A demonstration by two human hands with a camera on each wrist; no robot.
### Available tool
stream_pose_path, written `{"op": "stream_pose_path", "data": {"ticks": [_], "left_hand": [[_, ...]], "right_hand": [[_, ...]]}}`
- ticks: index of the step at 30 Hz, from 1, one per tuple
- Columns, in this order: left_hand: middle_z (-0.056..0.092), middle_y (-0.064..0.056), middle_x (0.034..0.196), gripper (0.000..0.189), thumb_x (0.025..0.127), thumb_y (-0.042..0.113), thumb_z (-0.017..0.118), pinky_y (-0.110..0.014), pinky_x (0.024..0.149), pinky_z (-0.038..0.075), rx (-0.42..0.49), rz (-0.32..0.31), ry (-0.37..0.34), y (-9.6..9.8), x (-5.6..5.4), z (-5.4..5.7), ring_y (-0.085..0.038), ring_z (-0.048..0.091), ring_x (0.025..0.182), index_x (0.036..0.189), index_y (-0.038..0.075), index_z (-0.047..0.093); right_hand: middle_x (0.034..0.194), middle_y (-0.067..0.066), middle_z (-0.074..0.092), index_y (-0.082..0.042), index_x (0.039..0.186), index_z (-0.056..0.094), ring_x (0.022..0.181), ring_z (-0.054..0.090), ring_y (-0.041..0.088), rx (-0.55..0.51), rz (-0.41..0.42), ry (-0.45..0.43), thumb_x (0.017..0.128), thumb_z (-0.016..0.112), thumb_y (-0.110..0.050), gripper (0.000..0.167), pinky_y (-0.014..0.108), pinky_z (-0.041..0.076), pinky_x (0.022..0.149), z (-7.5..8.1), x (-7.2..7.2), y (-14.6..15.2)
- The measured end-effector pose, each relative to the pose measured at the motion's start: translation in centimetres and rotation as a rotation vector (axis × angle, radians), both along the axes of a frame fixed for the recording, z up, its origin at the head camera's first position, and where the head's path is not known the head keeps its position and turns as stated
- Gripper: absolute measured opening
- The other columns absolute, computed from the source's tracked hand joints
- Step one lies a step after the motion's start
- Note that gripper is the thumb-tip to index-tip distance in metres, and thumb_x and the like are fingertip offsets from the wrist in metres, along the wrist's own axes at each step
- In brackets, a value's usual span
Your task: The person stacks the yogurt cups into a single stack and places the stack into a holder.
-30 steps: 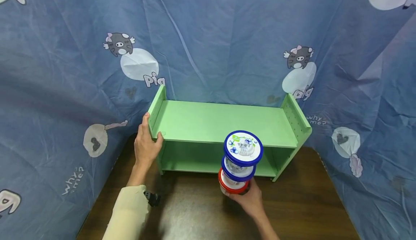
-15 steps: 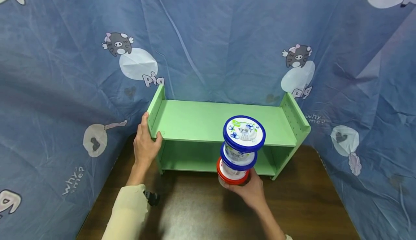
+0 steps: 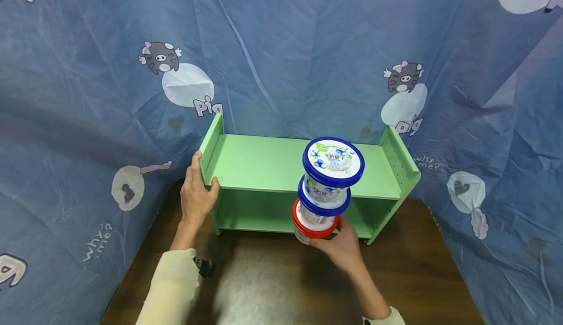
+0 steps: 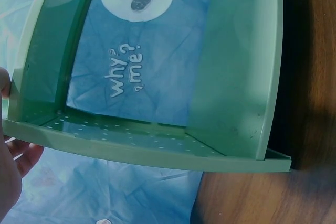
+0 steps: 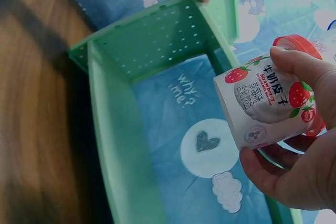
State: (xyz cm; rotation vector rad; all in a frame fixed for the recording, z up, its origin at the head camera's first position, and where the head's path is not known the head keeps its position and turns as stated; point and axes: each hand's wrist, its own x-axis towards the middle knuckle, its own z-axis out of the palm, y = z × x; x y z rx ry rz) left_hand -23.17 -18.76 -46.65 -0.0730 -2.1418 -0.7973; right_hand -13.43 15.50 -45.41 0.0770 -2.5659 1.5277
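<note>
My left hand (image 3: 198, 195) grips the left side panel of the green shelf (image 3: 259, 161), thumb inside and fingers outside, as the left wrist view shows. In my right hand (image 3: 345, 247) is a stack of three tubs, raised in front of the shelf. The fingers wrap the lowest one, a red-lidded strawberry tub (image 5: 262, 98). On it rests a blue-lidded tub (image 3: 323, 211), with another blue-lidded tub (image 3: 334, 161) on top, its lid printed with blueberries. The stack leans slightly; in the head view it overlaps the upper board.
The shelf has a top board between two raised sides and a lower board (image 3: 259, 223) beneath. It stands on a dark wooden table (image 3: 264, 276). A blue cloth (image 3: 281, 61) printed with pigs hangs behind and at both sides.
My right hand has lifted the stack of tubs upward, so that its top now overlaps the shelf's upper board. My left hand has stayed on the side panel.
</note>
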Motion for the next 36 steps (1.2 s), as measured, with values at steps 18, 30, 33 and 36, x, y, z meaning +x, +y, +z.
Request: {"op": "stream_pose_path", "data": {"ticks": [18, 30, 33, 36], "left_hand": [[0.060, -0.029, 0.124, 0.078, 0.084, 0.008, 0.070, -0.061, 0.071, 0.051, 0.002, 0.000, -0.021, 0.0, 0.1, 0.2, -0.051, 0.063, 0.087, 0.153, 0.016, 0.033], [0.061, -0.029, 0.122, 0.077, 0.082, 0.006, 0.069, -0.060, 0.067, 0.050, -0.014, 0.000, 0.036, -0.1, -0.1, -0.2, -0.051, 0.062, 0.082, 0.152, 0.013, 0.035], [0.061, -0.029, 0.121, 0.078, 0.082, 0.005, 0.069, -0.060, 0.067, 0.050, -0.020, -0.004, 0.047, -0.1, -0.1, -0.2, -0.050, 0.062, 0.083, 0.152, 0.012, 0.035], [0.061, -0.029, 0.122, 0.078, 0.082, 0.005, 0.069, -0.060, 0.067, 0.050, -0.025, -0.004, 0.048, -0.1, -0.1, -0.2, -0.050, 0.062, 0.083, 0.152, 0.012, 0.035]], "right_hand": [[0.132, 0.014, 0.062, -0.007, 0.137, 0.049, 0.119, 0.060, 0.031, -0.055, 0.058, -0.067, 0.072, 0.089, -0.020, 0.077, 0.046, 0.055, 0.096, 4.1, -2.6, -1.0], [0.132, 0.014, 0.062, -0.007, 0.135, 0.050, 0.118, 0.061, 0.030, -0.075, 0.059, -0.121, 0.072, 0.088, -0.024, 0.076, 0.044, 0.053, 0.096, 5.8, -4.5, -1.6], [0.133, 0.014, 0.061, -0.007, 0.136, 0.049, 0.119, 0.060, 0.031, -0.095, 0.075, -0.115, 0.072, 0.088, -0.020, 0.076, 0.045, 0.052, 0.097, 6.0, -4.7, -1.7], [0.133, 0.014, 0.061, -0.007, 0.137, 0.049, 0.120, 0.059, 0.030, -0.102, 0.081, -0.109, 0.072, 0.088, -0.019, 0.077, 0.045, 0.052, 0.098, 6.3, -4.9, -1.8]]}}
